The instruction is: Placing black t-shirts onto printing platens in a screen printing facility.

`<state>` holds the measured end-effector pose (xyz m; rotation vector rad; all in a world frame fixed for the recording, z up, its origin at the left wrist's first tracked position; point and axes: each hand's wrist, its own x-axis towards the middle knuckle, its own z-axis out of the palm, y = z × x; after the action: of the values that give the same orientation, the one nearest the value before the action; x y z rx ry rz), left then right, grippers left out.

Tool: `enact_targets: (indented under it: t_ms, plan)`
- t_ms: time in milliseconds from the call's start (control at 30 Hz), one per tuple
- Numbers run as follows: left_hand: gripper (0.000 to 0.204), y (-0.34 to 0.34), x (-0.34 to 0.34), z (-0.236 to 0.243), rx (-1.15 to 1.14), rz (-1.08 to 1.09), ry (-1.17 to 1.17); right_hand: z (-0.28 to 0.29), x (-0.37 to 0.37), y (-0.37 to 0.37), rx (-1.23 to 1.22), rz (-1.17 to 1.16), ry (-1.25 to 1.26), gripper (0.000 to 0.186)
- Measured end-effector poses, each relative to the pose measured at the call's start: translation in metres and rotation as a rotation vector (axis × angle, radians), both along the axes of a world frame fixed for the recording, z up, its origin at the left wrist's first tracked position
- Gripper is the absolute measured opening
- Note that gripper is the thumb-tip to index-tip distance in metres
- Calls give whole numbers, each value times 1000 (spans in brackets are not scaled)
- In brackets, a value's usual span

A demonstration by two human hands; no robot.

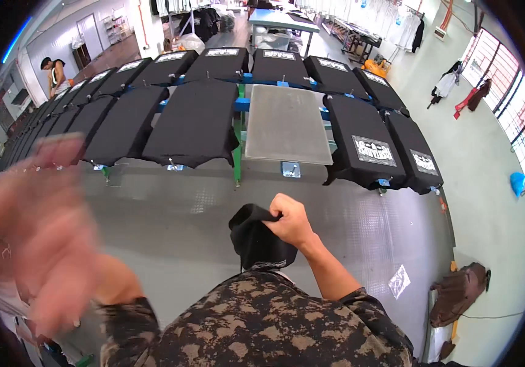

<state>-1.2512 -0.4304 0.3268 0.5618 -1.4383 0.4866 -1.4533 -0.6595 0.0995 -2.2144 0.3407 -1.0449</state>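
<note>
My right hand (pixel 291 221) is closed on a bunched black cloth (pixel 262 246), pinching its upper edge, in front of my body. The cloth hangs down toward my patterned shirt, and its full shape cannot be made out. Close to the camera on the left, my left hand (pixel 51 232) is raised and smeared by motion. Its thumb and fingers look spread apart, with nothing visible in them. Ahead of me is a bare, pale printing board (pixel 288 125). Black shirts (pixel 192 119) are stretched over the boards to its left, and a black shirt with a white print (pixel 360 144) covers the one to its right.
Two long rows of shirt-covered boards curve away left on a green and blue frame (pixel 237 147). Behind them stands a blue table (pixel 284 19). A person (pixel 59 74) is at the far left. A clear plastic bag (pixel 399 281) and brown cloth (pixel 459 295) lie at the right.
</note>
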Motion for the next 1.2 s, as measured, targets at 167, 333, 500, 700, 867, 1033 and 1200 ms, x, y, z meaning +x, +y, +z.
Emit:
enact_targets:
  t_ms: [167, 333, 500, 700, 867, 1033, 1200]
  plan:
    - [74, -109, -25, -175, 1351, -572, 335, 14, 10, 10, -49, 104, 52, 35]
    - [27, -114, -5, -193, 1465, -338, 11, 22, 10, 8, 47, 188, 147, 36]
    - [17, -114, 3, -164, 1317, -212, -133, 14, 5, 1, 530, 348, 310, 35]
    - [11, -106, 20, -155, 1279, -124, 42, -5, 12, -11, 433, 336, 339, 25]
    - [14, -104, 21, -143, 1267, -35, 90, 9, 24, -21, 126, 2, 7, 17]
    - [17, -112, 17, -129, 1217, 51, -236, 33, 32, -23, 51, 79, -6, 24]
    - [15, -113, 23, -94, 953, 146, -315, 32, 33, -20, 553, 394, 381, 35]
